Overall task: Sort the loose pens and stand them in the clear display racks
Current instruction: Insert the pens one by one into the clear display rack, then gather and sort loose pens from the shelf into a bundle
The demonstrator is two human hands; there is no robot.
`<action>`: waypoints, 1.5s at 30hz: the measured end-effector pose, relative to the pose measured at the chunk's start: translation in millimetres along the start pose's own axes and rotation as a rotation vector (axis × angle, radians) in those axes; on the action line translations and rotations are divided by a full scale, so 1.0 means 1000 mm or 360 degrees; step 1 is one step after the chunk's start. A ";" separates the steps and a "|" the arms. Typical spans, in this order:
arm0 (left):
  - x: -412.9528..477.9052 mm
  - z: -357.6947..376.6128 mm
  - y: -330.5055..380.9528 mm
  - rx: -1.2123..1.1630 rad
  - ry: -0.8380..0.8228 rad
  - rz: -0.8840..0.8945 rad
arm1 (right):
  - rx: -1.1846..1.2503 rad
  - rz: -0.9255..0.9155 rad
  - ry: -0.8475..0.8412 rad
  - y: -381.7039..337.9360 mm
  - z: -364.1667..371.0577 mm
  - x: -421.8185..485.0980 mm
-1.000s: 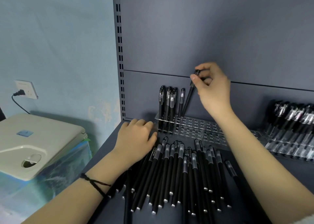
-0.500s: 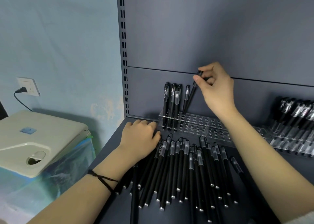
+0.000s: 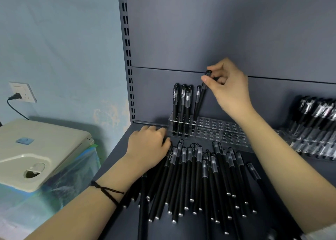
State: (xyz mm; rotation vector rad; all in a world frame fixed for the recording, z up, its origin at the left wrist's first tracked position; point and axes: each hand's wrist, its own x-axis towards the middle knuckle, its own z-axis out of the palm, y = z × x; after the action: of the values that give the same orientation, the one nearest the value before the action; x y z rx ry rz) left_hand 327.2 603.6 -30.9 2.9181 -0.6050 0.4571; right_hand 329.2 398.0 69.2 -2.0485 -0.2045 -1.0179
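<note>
Several loose black pens lie side by side on the dark shelf. A clear display rack stands at the back of the shelf with several black pens upright in its left end. My right hand pinches the cap end of one black pen, which leans with its lower end in the rack beside the standing pens. My left hand rests with curled fingers on the left edge of the loose pile; whether it grips a pen is hidden.
A second clear rack full of black pens stands at the right. The slotted shelf upright borders the left side. A beige machine on a plastic-wrapped stand sits left of the shelf, below a wall socket.
My right hand has lowered slightly with the pen, whose lower end now sits in the rack. My left hand has stayed on the pile's left edge.
</note>
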 end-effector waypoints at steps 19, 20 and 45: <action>-0.007 -0.019 0.012 -0.0084 0.0398 0.0303 | -0.1050 0.0014 -0.0854 -0.008 -0.069 -0.035; -0.009 -0.021 0.017 -0.0123 0.0422 0.0397 | -0.1176 0.0028 -0.0962 -0.008 -0.083 -0.046; -0.026 -0.003 0.188 -0.0066 0.0186 0.0548 | -0.0789 0.1088 -0.1151 0.049 -0.183 -0.135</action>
State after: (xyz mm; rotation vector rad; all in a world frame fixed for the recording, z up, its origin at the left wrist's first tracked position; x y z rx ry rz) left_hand 226.9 442.1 -25.2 2.7280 -1.0896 0.6370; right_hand 154.4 258.8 3.7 -2.5798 0.4046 0.1351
